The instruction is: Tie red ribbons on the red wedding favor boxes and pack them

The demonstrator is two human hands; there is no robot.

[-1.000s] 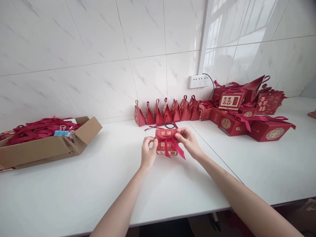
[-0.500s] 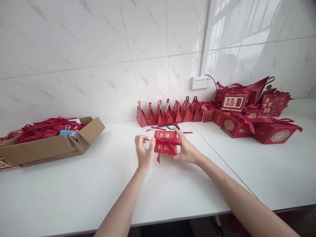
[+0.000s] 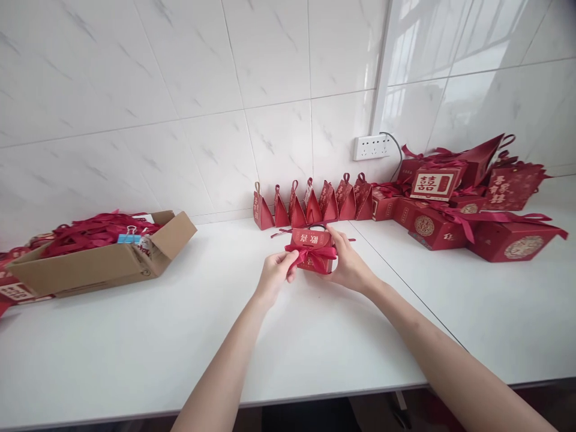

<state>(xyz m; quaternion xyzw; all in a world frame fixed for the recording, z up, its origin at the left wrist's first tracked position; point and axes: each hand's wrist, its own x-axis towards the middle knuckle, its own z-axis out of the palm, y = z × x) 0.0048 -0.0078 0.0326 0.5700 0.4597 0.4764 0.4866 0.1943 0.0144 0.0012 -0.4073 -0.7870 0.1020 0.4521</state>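
Note:
A small red gift box with pale lettering lies under my hands in the middle of the white table. Around it runs a red ribbon tied in a bow across its front. My left hand pinches the left part of the bow between thumb and fingers. On the box's right side, my right hand grips the edge, thumb low and fingers at the far corner. Behind the box, partly hidden, lie loose dark red ribbon pieces and a thin black ring.
A row of upright red triangular boxes stands along the tiled wall. At the right is a pile of red gift boxes. A cardboard box of red ribbons with a blue binder clip stands left. A power strip is on the wall.
My left hand has closed from apart fingers onto the bow's left part. The view has shifted slightly. My right hand stays on the box's right side.

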